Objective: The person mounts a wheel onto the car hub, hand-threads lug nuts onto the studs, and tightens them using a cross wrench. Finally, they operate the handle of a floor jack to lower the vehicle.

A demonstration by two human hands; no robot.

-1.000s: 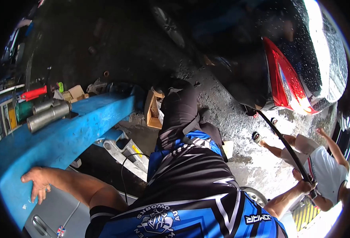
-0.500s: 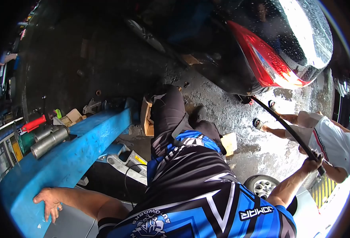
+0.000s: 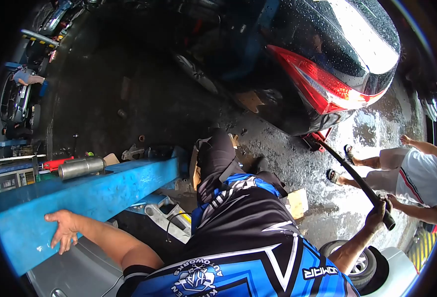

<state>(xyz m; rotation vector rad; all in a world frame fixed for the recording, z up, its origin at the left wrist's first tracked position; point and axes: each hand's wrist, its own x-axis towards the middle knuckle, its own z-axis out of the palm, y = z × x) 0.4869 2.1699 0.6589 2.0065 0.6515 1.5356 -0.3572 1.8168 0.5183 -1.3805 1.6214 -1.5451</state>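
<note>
My left hand [image 3: 64, 231] rests against the blue steel beam [image 3: 92, 190] at the lower left, its fingers spread on the painted side. At the right, my right hand [image 3: 376, 216] is wrapped round the end of a long black jack handle [image 3: 353, 176]. The handle slopes up and left to a red floor jack [image 3: 317, 141], partly hidden under the rear of a dark wet car [image 3: 297, 111]. Above the jack is the car's red tail light [image 3: 312, 81].
A person in a white shirt [image 3: 418, 178] stands close by at the right. A wheel [image 3: 359, 265] is below my right arm. On the beam lies a metal cylinder [image 3: 81, 168]. A piece of cardboard [image 3: 297, 203] lies on the wet floor [image 3: 322, 188]. A silver car [image 3: 72, 272] is at lower left.
The view has shifted, showing more of the red jack. My right hand and the handle's end sit slightly lower in the view. The other person's arm now reaches out near the handle.
</note>
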